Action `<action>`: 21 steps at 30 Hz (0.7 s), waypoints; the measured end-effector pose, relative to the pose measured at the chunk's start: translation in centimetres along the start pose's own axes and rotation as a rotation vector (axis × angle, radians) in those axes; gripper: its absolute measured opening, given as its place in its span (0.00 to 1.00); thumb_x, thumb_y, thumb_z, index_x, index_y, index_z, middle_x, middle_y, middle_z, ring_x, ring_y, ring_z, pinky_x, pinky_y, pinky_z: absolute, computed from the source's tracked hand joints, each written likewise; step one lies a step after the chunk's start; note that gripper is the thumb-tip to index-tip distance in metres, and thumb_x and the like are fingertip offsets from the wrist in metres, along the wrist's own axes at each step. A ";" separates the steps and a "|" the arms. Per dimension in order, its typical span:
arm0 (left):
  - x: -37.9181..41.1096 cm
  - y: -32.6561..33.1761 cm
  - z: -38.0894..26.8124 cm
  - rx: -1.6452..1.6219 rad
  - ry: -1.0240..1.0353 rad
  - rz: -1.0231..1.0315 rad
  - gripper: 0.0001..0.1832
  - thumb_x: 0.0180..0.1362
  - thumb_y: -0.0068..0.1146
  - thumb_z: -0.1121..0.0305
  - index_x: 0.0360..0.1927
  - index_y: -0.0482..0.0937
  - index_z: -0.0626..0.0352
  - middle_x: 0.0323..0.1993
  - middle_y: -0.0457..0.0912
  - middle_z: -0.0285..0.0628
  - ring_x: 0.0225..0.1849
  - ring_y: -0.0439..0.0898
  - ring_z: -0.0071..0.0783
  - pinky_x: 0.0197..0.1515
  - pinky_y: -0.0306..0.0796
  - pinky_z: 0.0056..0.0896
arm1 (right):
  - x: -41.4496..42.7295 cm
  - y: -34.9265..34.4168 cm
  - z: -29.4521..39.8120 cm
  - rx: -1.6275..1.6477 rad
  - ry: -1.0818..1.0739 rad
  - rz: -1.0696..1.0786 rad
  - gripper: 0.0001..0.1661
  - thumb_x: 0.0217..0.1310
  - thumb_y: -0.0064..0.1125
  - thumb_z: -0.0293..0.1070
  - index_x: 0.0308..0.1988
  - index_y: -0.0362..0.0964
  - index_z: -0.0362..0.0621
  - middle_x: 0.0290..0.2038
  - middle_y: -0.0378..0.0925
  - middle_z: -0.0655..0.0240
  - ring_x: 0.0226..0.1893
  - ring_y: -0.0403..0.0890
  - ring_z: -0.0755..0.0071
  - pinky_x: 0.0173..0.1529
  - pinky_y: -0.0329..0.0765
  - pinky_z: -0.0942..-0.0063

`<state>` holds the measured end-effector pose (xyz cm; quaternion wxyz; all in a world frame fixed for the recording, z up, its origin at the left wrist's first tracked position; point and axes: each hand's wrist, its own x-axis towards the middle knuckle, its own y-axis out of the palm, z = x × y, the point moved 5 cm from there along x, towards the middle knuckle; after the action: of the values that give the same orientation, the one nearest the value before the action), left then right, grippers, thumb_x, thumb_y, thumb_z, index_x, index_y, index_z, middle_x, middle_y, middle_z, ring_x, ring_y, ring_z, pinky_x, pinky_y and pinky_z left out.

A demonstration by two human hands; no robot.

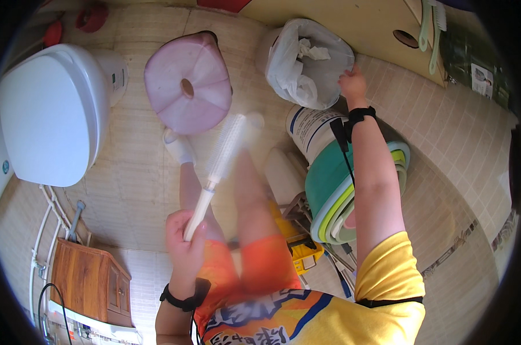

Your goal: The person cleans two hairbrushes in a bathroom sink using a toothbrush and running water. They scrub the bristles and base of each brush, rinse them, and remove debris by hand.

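Note:
My left hand [185, 239] grips the handle of a white round hairbrush [226, 148], its bristled end tilted up and away from me. With my right arm stretched out, my right hand [354, 83] holds the near right rim of a trash bin [274, 51]. A whitish plastic bag [329, 41] lines the bin and folds over its rim. Crumpled tissue [314, 51] lies inside. The fingers of the right hand are partly hidden against the bag's edge.
A pink-cushioned stool [191, 56] stands ahead, beside a white toilet [49, 116]. Nested plastic basins [329, 189] and a white bucket [314, 129] flank my right leg. A wooden cabinet [83, 280] is at lower left. Green-handled brushes [435, 39] hang at upper right.

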<state>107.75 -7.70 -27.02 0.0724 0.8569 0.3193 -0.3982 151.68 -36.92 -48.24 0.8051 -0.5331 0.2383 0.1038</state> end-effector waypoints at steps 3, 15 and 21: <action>0.5 0.7 -0.7 -0.026 -0.018 0.031 0.13 0.55 0.52 0.79 0.44 0.66 0.62 0.36 0.71 0.35 0.37 0.69 0.18 0.42 0.63 0.18 | 0.3 -0.4 -1.7 -0.067 -0.105 -0.061 0.40 0.42 0.56 0.34 0.59 0.58 0.35 0.40 0.79 0.55 0.36 0.81 0.57 0.38 0.77 0.70; 1.6 2.3 -0.6 -0.116 0.039 0.053 0.13 0.55 0.51 0.79 0.44 0.66 0.61 0.36 0.71 0.35 0.33 0.67 0.14 0.36 0.62 0.15 | -3.0 2.9 -2.4 0.004 0.039 0.031 0.45 0.49 0.56 0.55 0.61 0.56 0.40 0.53 0.67 0.45 0.55 0.67 0.47 0.61 0.61 0.65; 1.7 3.0 -0.3 -0.144 0.034 0.069 0.13 0.55 0.51 0.79 0.44 0.66 0.61 0.35 0.71 0.34 0.31 0.67 0.14 0.34 0.62 0.14 | -7.0 6.8 -4.8 -0.285 0.072 -0.022 0.45 0.50 0.54 0.56 0.62 0.54 0.43 0.61 0.51 0.38 0.60 0.57 0.39 0.63 0.57 0.59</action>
<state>110.57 -9.14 -28.50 0.1419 0.8665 0.3186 -0.3571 141.46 -37.84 -51.81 0.7133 -0.6479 0.2440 0.1087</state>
